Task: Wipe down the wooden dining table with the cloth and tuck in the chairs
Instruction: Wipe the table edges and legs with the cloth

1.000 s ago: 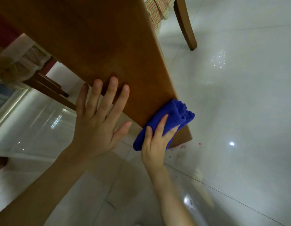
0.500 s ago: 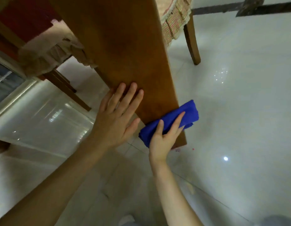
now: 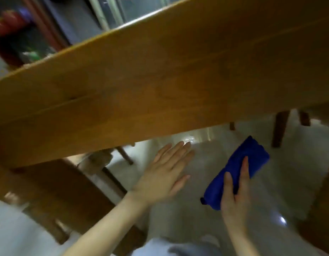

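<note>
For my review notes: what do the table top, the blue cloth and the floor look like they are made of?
Table top: wood, warm orange-brown with a smooth sealed finish; grain lines and a plank seam show.
Blue cloth: soft folded textile, possibly microfibre; matte, bunched under the right hand. The blur hides the weave.
Floor: pale glossy tile, probably ceramic or polished stone; it reflects bright light spots.
</note>
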